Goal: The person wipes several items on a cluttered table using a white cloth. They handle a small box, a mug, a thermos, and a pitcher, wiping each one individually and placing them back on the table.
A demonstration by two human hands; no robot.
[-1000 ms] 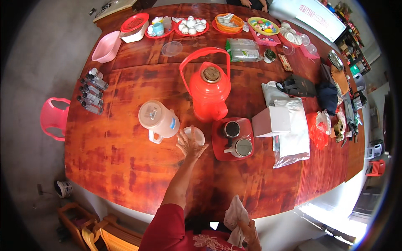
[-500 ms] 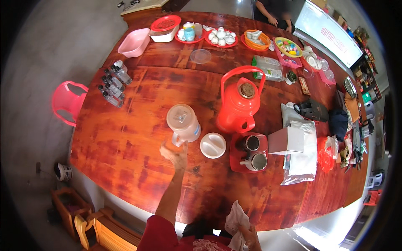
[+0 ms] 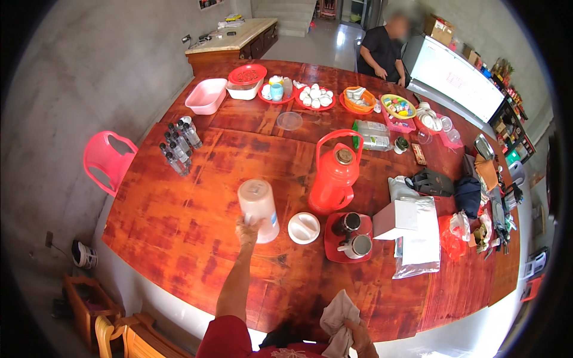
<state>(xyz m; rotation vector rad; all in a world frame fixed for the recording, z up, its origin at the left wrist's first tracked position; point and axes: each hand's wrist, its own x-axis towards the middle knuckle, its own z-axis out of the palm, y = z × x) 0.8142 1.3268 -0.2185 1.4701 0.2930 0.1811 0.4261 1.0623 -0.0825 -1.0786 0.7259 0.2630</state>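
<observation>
Left hand (image 3: 248, 228) was closed on the base of an upright translucent plastic jug (image 3: 258, 202) at frame centre; right hand (image 3: 357, 334), bottom edge, bunched a pale cloth (image 3: 336, 316), far off.

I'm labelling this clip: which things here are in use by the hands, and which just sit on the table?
In use:
- left hand gripping the translucent pitcher
- right hand holding a cloth
- white lid beside the pitcher

Lying about:
- red thermos jug
- red tray with two cups
- small bottles
- pink basin
- white box
</observation>
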